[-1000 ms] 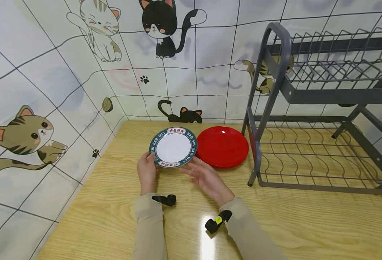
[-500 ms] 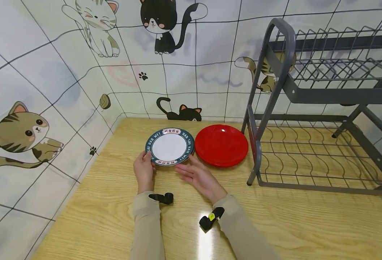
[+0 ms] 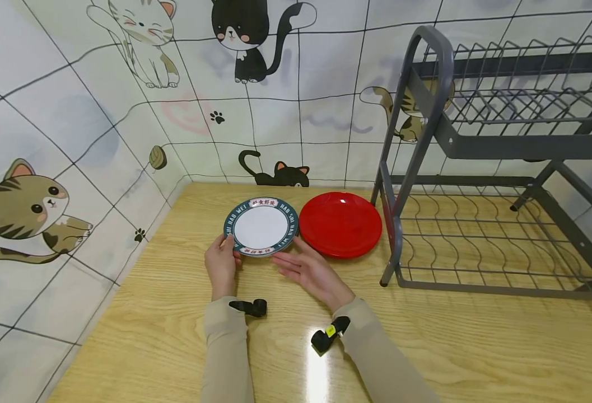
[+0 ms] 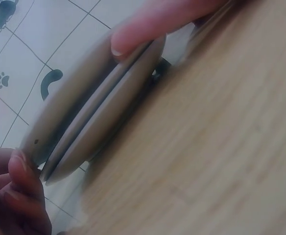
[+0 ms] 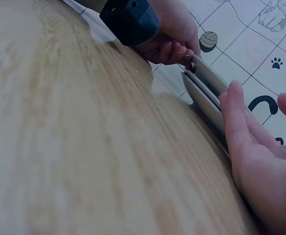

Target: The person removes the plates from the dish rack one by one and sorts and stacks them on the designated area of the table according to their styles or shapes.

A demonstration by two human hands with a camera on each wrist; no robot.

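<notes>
A white plate (image 3: pixel 260 228) with a dark green lettered rim is at the left back of the table in the head view. The left hand (image 3: pixel 221 266) pinches its near-left edge, thumb on the rim. Beneath it, more plate rims (image 4: pixel 104 120) show in the left wrist view, with a narrow gap under the top plate (image 4: pixel 64 110). The right hand (image 3: pixel 316 273) has its fingers extended along the near-right edge. In the right wrist view those straight fingers (image 5: pixel 236 115) lie against the sides of the stacked plates (image 5: pixel 202 93). A red plate (image 3: pixel 341 225) lies directly right of the white one.
A grey two-tier dish rack (image 3: pixel 399 240) stands at the right, its left leg close to the red plate. Wooden tabletop (image 3: pixel 139 336) spreads in front and to the left. A cat-patterned wall (image 3: pixel 275 123) borders the back and left side.
Both hands and the white plate have shifted slightly left and lowered toward the table. The left hand keeps its pinch; the right fingers stay at the edge. The head view has tilted slightly.
</notes>
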